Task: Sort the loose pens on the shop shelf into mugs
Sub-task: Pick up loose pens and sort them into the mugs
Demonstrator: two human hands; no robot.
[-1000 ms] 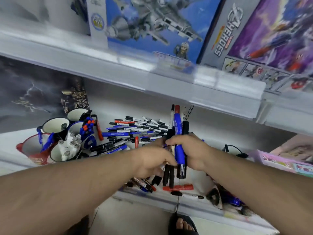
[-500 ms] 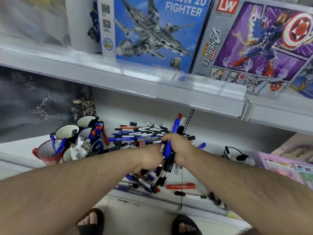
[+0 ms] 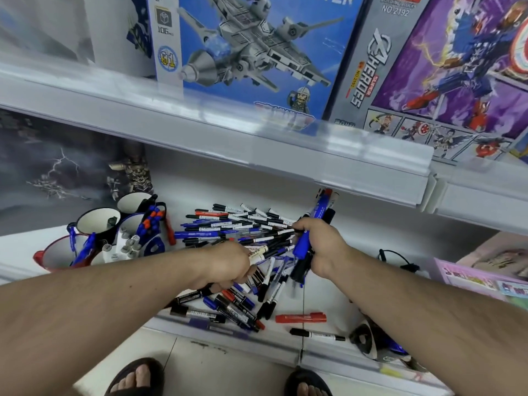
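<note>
Nearest the shelf edge, the left hand (image 3: pixel 228 264) curls onto pens in the loose pile (image 3: pixel 243 235). Beside it the right hand (image 3: pixel 320 247) grips an upright bundle (image 3: pixel 311 232), long axis pointing away. Farther left stand the mugs (image 3: pixel 97 224), nearer the left hand.

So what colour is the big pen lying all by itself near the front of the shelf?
Red: the lone pen shows best in the head view.
</note>
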